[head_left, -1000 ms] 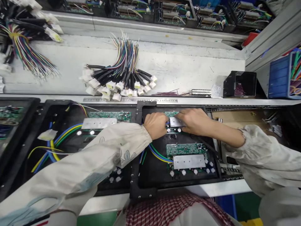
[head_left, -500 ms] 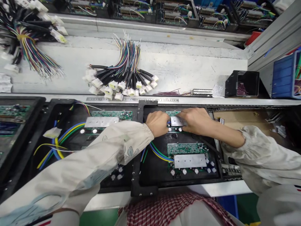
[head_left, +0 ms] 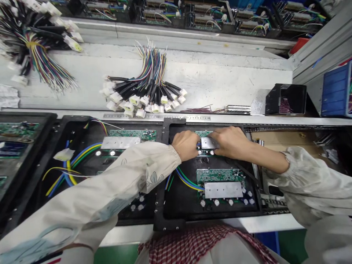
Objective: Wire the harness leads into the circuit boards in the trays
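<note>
Across the back, black trays (head_left: 134, 11) line up, cropped by the top edge, while on the pale worktop (head_left: 225, 73) a cable bundle (head_left: 152, 82) fans out whole and another (head_left: 45, 55) runs off the left side. Down front, here's the action: the upper circuit board (head_left: 202, 133) lies at the back of the black fixture (head_left: 178, 207), its metal plate (head_left: 206, 143) partly covered. The left hand (head_left: 186, 145) is curled in at the board's left end, by some bluish wires (head_left: 198, 145), fingertips out of sight, so whether it's gripping, I can't tell. The right hand (head_left: 233, 142) bends over the plate's right end, fingers touching it; its hold can't be made out either. Nearer, a lower board (head_left: 217, 176) shows clearly, while the left sleeve (head_left: 143, 161) hides much of the neighbouring fixture (head_left: 132, 220).
</note>
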Motion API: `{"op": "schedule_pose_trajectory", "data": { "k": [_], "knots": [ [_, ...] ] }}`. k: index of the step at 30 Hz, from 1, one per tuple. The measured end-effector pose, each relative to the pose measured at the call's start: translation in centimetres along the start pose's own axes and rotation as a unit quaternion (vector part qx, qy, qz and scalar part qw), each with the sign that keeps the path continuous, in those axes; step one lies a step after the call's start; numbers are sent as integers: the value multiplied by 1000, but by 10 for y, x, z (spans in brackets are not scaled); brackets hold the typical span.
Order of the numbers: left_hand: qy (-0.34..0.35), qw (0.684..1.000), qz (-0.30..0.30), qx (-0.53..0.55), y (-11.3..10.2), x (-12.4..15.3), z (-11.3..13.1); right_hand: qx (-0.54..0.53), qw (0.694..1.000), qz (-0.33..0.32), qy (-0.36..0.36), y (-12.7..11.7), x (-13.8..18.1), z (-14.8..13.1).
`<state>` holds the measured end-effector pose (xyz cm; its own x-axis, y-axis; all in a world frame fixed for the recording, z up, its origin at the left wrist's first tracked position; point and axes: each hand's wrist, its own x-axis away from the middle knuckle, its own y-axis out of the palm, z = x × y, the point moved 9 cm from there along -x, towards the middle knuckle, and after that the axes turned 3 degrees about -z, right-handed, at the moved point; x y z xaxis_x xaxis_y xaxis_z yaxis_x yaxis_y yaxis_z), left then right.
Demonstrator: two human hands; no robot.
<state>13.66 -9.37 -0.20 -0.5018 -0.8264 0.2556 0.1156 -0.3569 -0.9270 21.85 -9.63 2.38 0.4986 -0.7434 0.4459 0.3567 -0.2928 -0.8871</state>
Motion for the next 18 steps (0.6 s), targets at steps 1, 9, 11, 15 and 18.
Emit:
{"op": "schedule_pose_trajectory", "data": {
  "k": [1,9,11,15,18],
  "knots": [
    [-1,1000,0,0,0,0,0,-1,1000,-2,0,0,0,0],
    [7,1000,-5,4,1,-2,-1,-10,1000,1,-7,1,1,1],
    [8,1000,-7,4,2,-1,-1,-18,1000,-1,-3,0,2,1],
    [7,1000,-7,5,2,-1,-1,-13,1000,-5,-8,-2,2,-1],
    [8,1000,-5,8,1,-2,0,-11,1000,-2,-16,-5,2,-3]
  ]
}}
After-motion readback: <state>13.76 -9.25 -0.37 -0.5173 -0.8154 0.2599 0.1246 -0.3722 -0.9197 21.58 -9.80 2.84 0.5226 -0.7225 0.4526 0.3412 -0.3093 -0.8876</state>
